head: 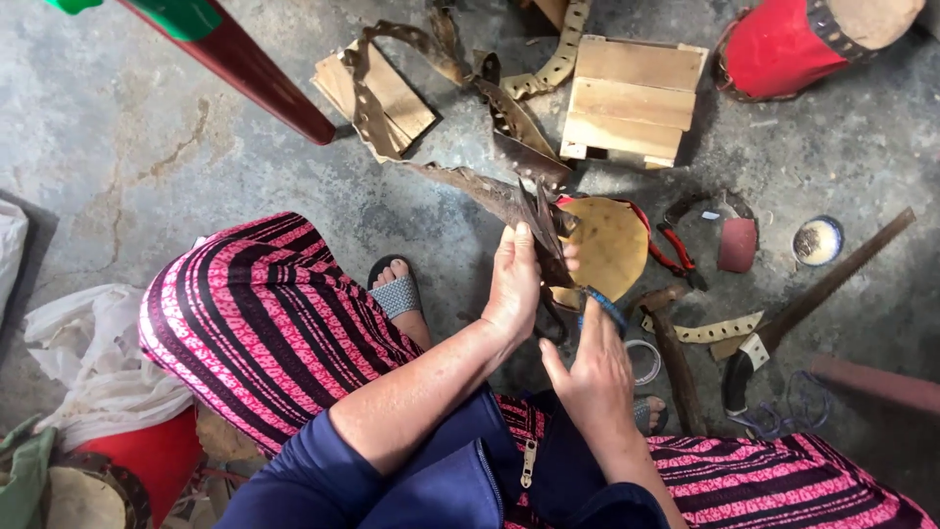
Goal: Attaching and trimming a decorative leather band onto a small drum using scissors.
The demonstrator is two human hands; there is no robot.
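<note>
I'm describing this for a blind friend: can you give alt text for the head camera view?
Seen from above, a seated person's left hand grips a dark leather strip while the right hand works a blue-handled tool against it. Wooden blocks, red pliers and a hammer lie on the concrete floor.

Bare floor (pixel 127 127) left — open; wooden box (pixel 632 98), pliers (pixel 674 247) crowd right

Left hand (pixel 513 284) gripping dark brown leather strip (pixel 509 201), right hand (pixel 594 367) holding blue-handled tool (pixel 604 306), pale wooden block (pixel 634 100) at twelve o'clock
</note>
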